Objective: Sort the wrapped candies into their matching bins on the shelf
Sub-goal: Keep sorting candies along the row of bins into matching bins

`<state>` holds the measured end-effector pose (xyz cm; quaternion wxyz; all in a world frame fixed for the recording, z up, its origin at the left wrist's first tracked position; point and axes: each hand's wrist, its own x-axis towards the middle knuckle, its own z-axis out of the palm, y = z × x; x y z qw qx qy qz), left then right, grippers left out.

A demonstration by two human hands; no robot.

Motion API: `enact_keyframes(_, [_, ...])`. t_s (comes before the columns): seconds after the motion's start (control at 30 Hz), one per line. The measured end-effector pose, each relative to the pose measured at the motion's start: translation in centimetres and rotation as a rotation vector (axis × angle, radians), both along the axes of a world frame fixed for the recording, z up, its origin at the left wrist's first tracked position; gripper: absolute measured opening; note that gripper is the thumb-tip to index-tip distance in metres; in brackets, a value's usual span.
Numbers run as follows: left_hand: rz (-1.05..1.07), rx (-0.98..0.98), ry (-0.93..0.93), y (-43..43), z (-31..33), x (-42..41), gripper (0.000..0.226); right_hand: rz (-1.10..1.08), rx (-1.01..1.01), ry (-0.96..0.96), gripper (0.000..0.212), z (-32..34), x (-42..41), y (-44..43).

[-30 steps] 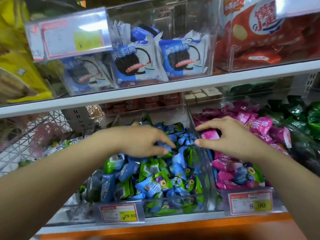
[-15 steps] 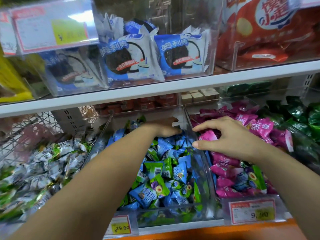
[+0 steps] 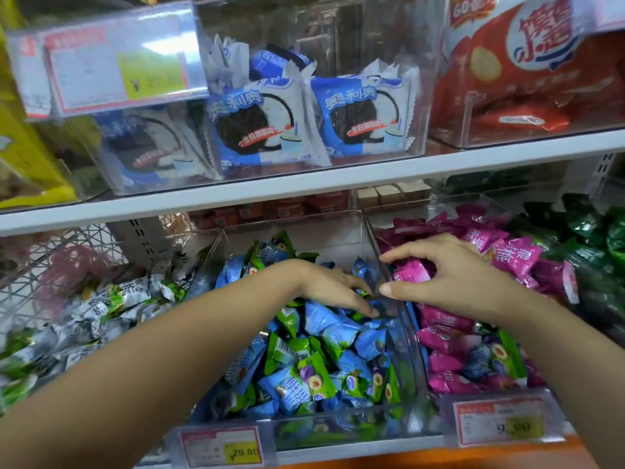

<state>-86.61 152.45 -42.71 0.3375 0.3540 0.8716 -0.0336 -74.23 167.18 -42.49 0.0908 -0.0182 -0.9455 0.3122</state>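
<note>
My left hand point(image 3: 333, 287) reaches into the middle clear bin point(image 3: 294, 228). Its fingers lie spread on the blue and green wrapped candies point(image 3: 324, 360) piled there, and I see nothing gripped. My right hand point(image 3: 453, 279) hovers over the clear divider between the middle bin and the right bin point(image 3: 436, 206). Its thumb and fingers curl round a pink candy point(image 3: 411, 275). The right bin holds pink candies point(image 3: 514, 255), with a few blue and green ones point(image 3: 487, 358) mixed in near its front.
A wire basket point(image 3: 50, 255) on the left holds white-and-green candies point(image 3: 101, 309). Dark green candies point(image 3: 588, 231) fill the far right. Price tags point(image 3: 221, 446) front the bins. The shelf above point(image 3: 304, 187) carries cookie packs point(image 3: 257, 123) and red bags point(image 3: 527, 62).
My left hand went to the back of the middle bin, then drew forward and right onto the blue candies near the divider. The right hand has kept its place with the pink candy.
</note>
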Motion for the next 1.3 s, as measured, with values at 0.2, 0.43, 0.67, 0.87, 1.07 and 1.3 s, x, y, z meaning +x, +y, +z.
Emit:
enact_keyframes(0.2, [-0.162,-0.057,-0.016,-1.5,0.4,3.3,0.059,-0.004,0.008,0.005,0.054,-0.3,-0.1,0.1])
enact_keyframes(0.43, [-0.264,-0.115,0.177,-3.1,-0.4,4.7,0.056,-0.012,0.021,0.017,0.05,-0.1,0.3,0.0])
enact_keyframes(0.67, [-0.293,-0.071,0.216,-3.8,-0.7,4.9,0.054,-0.005,0.054,0.031,0.052,0.1,0.3,0.0])
enact_keyframes(0.87, [-0.255,0.014,0.359,-5.6,1.2,5.5,0.062,0.018,0.08,0.175,0.044,1.5,0.1,-1.6])
enact_keyframes(1.07, [-0.133,-0.041,0.388,-8.8,1.1,5.6,0.073,0.216,0.172,0.017,0.029,2.4,-5.0,-5.5])
enact_keyframes(1.3, [-0.068,-0.008,0.326,-9.6,0.5,5.8,0.072,0.302,0.36,-0.29,0.028,1.2,-12.8,-7.7])
